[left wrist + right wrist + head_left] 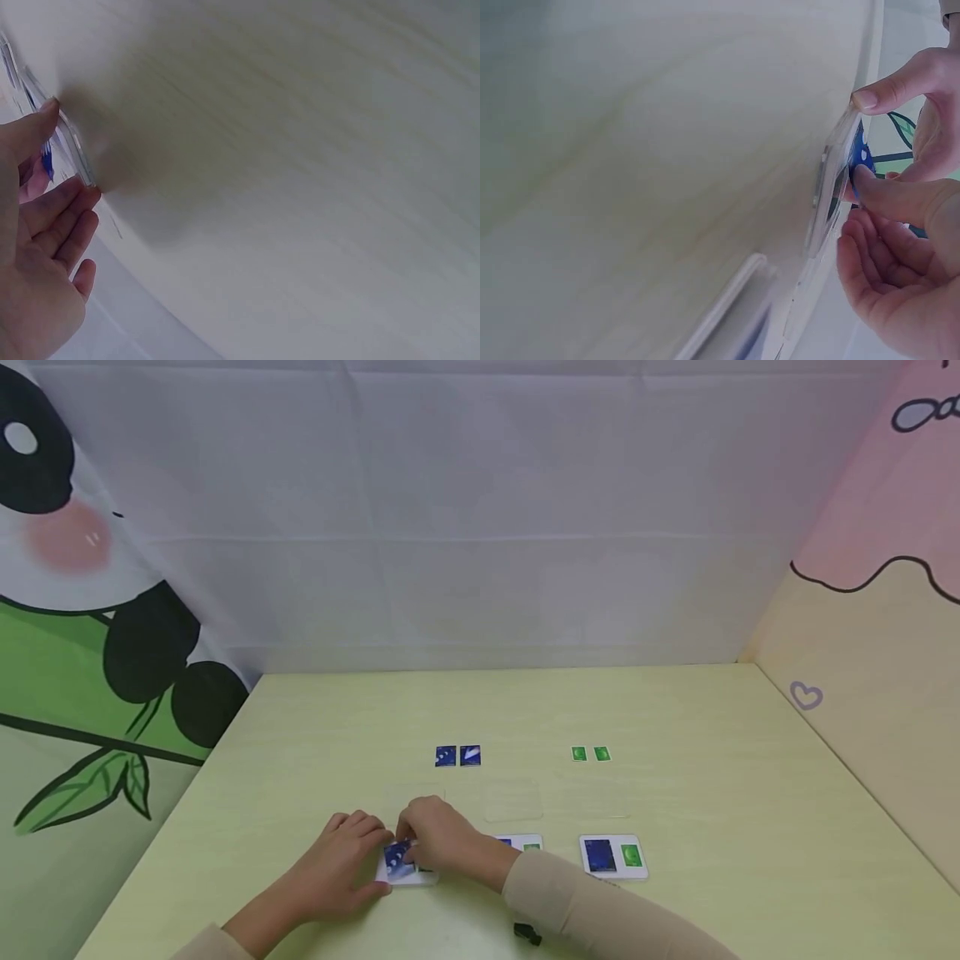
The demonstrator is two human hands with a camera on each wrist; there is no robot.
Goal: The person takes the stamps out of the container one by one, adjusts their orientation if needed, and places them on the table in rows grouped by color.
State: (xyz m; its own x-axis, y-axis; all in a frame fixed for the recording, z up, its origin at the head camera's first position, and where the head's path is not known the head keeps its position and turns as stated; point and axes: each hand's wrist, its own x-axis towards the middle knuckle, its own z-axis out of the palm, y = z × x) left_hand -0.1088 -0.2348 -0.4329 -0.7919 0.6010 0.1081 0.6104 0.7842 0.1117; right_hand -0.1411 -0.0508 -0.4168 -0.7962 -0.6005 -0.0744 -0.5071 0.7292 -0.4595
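Note:
At the near left of the table, a white rectangular case (412,880) lies with a blue card (397,860) patterned in white over it. My left hand (333,868) holds this case by its edges, thumb on one side and fingertips on the other. From the right, my right hand (442,835) reaches over the case and pinches the blue card between thumb and fingers. In the right wrist view the card (860,154) stands a little off the case's face (832,184). A green piece on the case is mostly hidden by the right hand.
Two more white cases, one in the middle (534,841) partly behind the right forearm and one at the right (618,872), bear blue and green squares. Farther back are two blue squares (446,756) and two green ones (579,753). Clear sheets (512,802) lie between. A black object (527,933) is near the sleeve.

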